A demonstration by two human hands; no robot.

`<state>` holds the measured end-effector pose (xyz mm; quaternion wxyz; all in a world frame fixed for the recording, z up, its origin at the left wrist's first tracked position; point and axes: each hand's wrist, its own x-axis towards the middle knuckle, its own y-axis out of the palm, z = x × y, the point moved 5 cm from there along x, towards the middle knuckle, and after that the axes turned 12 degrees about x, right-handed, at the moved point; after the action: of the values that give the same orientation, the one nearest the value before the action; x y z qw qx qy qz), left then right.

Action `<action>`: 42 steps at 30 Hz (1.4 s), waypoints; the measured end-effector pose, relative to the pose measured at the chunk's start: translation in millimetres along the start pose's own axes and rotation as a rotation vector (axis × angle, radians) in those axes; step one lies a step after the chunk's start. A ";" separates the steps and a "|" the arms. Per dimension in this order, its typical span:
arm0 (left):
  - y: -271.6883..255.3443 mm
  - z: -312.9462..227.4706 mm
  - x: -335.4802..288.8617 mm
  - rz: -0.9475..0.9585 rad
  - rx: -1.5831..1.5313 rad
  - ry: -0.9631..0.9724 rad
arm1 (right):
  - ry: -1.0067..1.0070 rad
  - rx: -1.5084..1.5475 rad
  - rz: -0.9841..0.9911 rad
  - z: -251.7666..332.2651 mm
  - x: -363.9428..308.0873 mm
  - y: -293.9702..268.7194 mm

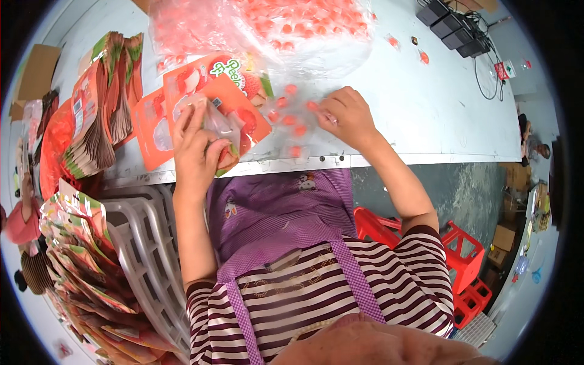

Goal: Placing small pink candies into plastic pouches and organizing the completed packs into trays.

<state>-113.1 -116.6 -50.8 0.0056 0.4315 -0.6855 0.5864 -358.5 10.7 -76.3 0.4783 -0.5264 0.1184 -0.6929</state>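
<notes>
Under both hands, a white worktable (420,115), its near edge just short of the wrists. Lower left of the left hand, well apart, a big heap of printed pouches (91,261) beside grey plastic frames (149,237). Beyond both hands, a bulky clear plastic bag (310,45) full of wrapped red candies. Left of the left hand, a fanned stack of pouches (91,118). Far off to the upper right of the right hand, black box-shaped units (450,31) with cables.

Left hand (198,143) closed on an orange-red fruit-printed pouch (249,121) — directly beneath it, overlapping other flat pouches. Right hand (350,118) curled, fingertips at a wrapper — cannot tell whether gripping it. Between both hands, loose clear-wrapped red candies (289,120), scattered.
</notes>
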 end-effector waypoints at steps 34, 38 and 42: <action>-19.1 -31.4 47.8 0.088 0.024 0.129 | 0.837 0.603 -0.404 -15.9 41.1 -12.2; -48.9 -48.2 45.2 -0.052 0.117 0.175 | 0.377 -0.183 -0.165 -18.4 20.4 -17.6; -45.0 -44.4 46.9 -0.010 0.107 0.164 | 0.455 -0.288 0.089 -19.8 -0.5 -4.6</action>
<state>-137.8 -105.4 23.1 0.0417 0.3852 -0.6481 0.6556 -377.7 6.7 -81.7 0.3896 -0.4142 0.3430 -0.7477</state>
